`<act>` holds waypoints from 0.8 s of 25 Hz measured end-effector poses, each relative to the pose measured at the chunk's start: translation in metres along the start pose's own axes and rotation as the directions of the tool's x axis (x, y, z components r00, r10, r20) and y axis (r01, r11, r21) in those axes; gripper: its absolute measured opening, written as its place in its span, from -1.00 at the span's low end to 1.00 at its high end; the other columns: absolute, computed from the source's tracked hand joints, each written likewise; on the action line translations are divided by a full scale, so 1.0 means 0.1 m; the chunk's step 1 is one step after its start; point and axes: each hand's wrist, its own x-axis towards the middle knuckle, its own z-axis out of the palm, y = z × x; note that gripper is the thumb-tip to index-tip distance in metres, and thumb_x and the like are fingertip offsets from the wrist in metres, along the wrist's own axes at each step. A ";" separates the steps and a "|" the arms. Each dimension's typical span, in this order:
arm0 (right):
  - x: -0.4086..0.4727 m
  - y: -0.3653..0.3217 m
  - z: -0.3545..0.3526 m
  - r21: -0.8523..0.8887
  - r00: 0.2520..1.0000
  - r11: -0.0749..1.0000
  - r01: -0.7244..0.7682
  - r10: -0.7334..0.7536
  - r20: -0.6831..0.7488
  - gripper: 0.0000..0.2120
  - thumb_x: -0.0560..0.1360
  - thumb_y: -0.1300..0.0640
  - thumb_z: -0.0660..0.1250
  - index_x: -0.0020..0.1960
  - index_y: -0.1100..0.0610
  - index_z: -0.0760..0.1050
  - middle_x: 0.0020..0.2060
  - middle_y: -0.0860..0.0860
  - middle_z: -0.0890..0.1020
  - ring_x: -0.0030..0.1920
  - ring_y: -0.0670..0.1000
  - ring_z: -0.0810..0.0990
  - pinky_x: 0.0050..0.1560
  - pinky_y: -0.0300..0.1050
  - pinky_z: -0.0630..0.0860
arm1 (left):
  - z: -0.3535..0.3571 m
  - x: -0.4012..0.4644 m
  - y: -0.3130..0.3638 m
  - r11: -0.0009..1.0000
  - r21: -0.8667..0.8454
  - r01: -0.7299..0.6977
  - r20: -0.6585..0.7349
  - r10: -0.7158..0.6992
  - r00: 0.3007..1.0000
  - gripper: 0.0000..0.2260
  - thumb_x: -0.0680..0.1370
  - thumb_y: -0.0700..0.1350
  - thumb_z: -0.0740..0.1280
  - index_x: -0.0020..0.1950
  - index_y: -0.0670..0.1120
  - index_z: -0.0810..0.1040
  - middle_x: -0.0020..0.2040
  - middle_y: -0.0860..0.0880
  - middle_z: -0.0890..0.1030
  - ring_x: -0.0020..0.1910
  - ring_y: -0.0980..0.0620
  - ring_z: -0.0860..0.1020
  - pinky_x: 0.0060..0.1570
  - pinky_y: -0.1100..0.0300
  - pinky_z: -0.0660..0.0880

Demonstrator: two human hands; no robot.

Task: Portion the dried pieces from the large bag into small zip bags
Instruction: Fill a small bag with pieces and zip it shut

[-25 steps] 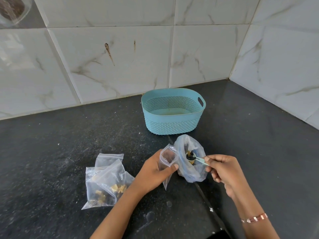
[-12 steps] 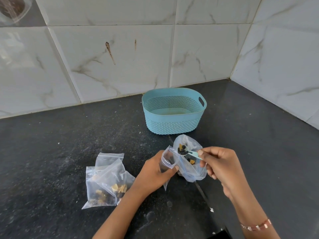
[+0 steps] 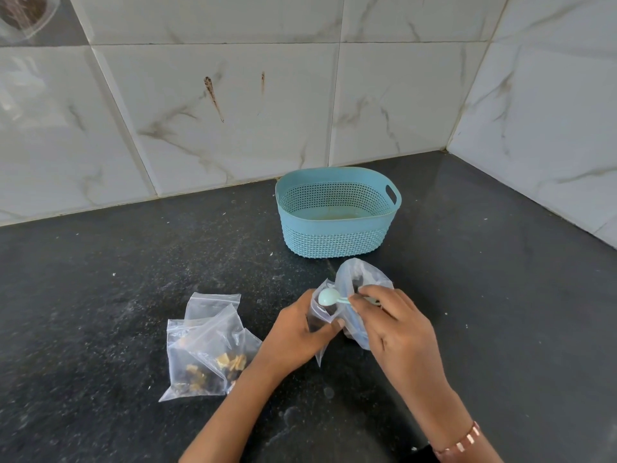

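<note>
Since 0.5 s ago my right hand (image 3: 397,324) has carried the pale green scoop (image 3: 325,296) out of the large bag (image 3: 362,279) and turned it bowl-down over the small zip bag (image 3: 322,320), just below the frame's center. That hand pinches the scoop's handle; my left hand (image 3: 293,339) grasps the small bag, thumb across its front, holding the mouth open. I judge this the tipping step. To do it well I would keep the scoop low inside the mouth, keep the mouth spread, and tap gently so nothing spills onto the dark counter (image 3: 117,279). 2 or more filled zip bags (image 3: 207,355) lie at lower left; the blue basket (image 3: 337,212) stands above center.
</note>
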 end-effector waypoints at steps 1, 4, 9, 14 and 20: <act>0.00 0.00 0.00 0.035 1.000 0.999 0.000 0.001 -0.016 -0.84 0.37 0.28 0.42 -0.07 0.30 0.64 -0.14 0.16 0.65 -0.13 -0.01 0.57 -0.14 -0.25 0.54 | 0.00 0.00 0.00 1.000 -0.005 0.005 -0.005 -0.005 1.000 -0.68 0.47 -0.04 0.39 0.21 0.04 0.46 0.04 0.16 0.62 0.01 0.32 0.55 -0.03 0.51 0.42; 0.02 0.01 0.03 0.071 1.000 0.997 -0.023 0.021 0.020 -0.84 0.42 0.28 0.32 -0.06 0.28 0.64 -0.15 0.13 0.64 -0.15 -0.04 0.55 -0.08 -0.30 0.47 | -0.01 -0.01 0.00 1.000 -0.008 0.015 -0.016 -0.015 1.000 -0.69 0.48 -0.04 0.39 0.21 0.05 0.47 0.03 0.16 0.62 0.00 0.32 0.54 -0.03 0.51 0.41; 0.07 -0.04 0.08 0.310 0.921 0.867 -0.390 0.372 0.119 -0.87 0.38 0.36 0.41 -0.11 0.21 0.65 -0.24 0.00 0.65 -0.20 -0.13 0.56 -0.15 -0.48 0.46 | -0.02 0.00 0.02 1.000 0.025 0.015 -0.011 -0.015 1.000 -0.70 0.48 -0.03 0.38 0.19 0.06 0.47 0.00 0.15 0.61 -0.03 0.29 0.55 -0.07 0.52 0.41; 0.10 -0.02 0.04 0.407 0.820 0.720 -0.562 0.552 0.154 -0.89 0.42 0.31 0.39 -0.10 0.17 0.65 -0.23 -0.01 0.66 -0.19 -0.13 0.59 -0.21 -0.40 0.51 | -0.02 -0.02 0.04 0.999 0.039 0.032 -0.007 -0.032 0.999 -0.63 0.48 -0.01 0.38 0.26 0.05 0.42 0.07 0.18 0.58 0.03 0.33 0.52 -0.04 0.57 0.37; 0.11 0.20 -0.13 0.393 0.738 0.659 -0.641 0.669 0.081 -0.89 0.45 0.26 0.36 -0.10 0.12 0.64 -0.23 -0.03 0.66 -0.27 -0.10 0.58 -0.25 -0.48 0.45 | 0.03 -0.09 0.09 0.997 -0.024 0.078 -0.079 -0.080 0.994 -0.67 0.48 -0.05 0.38 0.16 0.02 0.33 -0.19 0.09 0.60 -0.36 0.25 0.50 -0.30 0.43 0.43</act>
